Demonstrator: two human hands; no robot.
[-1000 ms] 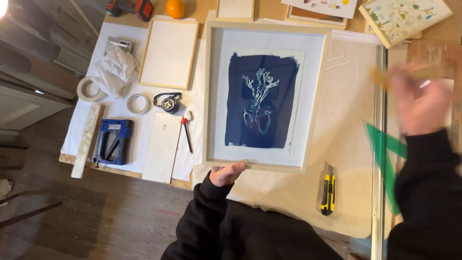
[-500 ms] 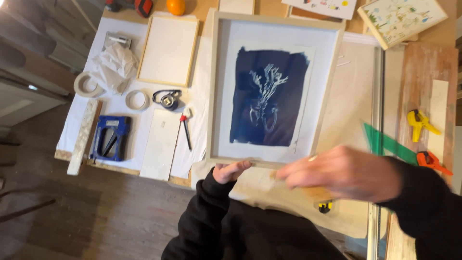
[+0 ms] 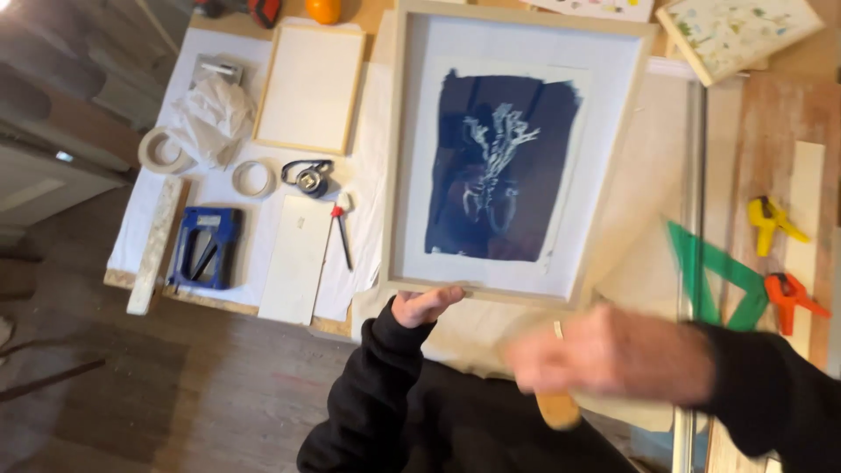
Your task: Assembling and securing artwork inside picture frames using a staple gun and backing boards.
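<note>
Gripping the wooden picture frame at its near edge, left hand fingers curl closed; right hand, blurred, grasps a tan wooden-looking object.

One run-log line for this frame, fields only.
left hand: grips lower edge of wooden picture frame | right hand: blurred, near same edge, contents unclear | print: blue, in frame

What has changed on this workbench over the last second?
The right hand swept from the far right side of the bench down and leftward across the framed blue print's lower edge; it is motion-blurred, with something tan beneath it that I cannot identify. The left hand stayed on the frame's bottom rail. The tape rolls and blue tool kept their places.
</note>
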